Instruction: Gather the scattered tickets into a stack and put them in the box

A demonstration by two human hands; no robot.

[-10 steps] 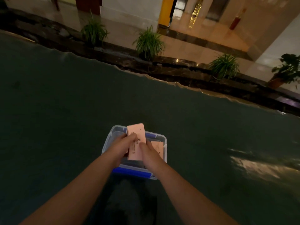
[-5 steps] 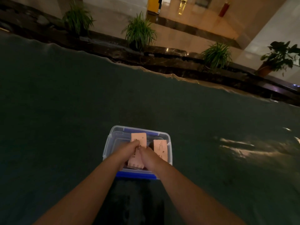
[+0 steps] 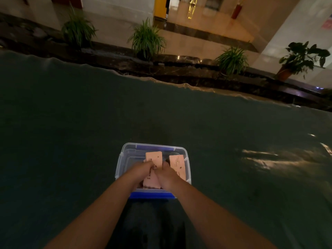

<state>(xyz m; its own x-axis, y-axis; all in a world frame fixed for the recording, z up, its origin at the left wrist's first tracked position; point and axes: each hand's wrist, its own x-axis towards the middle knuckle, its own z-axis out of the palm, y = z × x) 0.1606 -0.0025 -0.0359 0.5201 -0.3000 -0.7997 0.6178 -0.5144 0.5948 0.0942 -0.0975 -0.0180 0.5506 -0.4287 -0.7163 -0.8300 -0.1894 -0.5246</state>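
Note:
A clear plastic box [image 3: 120, 165] with blue trim sits on the dark green cloth just in front of me. Both hands reach down inside it. My left hand [image 3: 141, 172] and my right hand [image 3: 168, 174] grip a stack of pink tickets [image 3: 153, 159] from either side, low in the box. The stack's far end and near end show past my fingers. A second pile of pink tickets [image 3: 177, 165] lies inside the box along its right wall, beside my right hand.
The dark green cloth [image 3: 71, 132] covers a wide table around the box. Its far edge borders a dark stone ledge with potted plants [image 3: 146, 39]. A glossy reflection shows on the cloth at the right [image 3: 265, 159].
The stack of tickets has gone from above the box's far rim down into the box, both hands lowering with it. The view has tilted slightly.

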